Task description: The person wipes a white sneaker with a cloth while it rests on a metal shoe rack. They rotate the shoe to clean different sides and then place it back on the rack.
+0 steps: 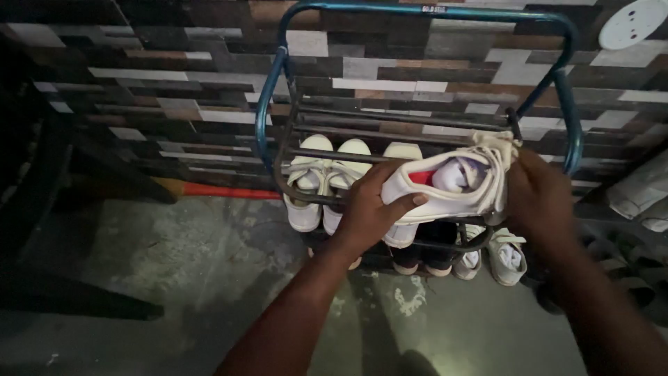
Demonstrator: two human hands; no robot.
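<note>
A white lace-up canvas shoe is gripped at its toe by the left hand and at its heel by the right hand; it is held above the blue tubular metal shoe rack

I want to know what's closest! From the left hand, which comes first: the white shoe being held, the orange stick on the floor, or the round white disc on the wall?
1. White shoe, under the left hand.
2. Orange stick, lower left.
3. Round white disc, top right.
</note>
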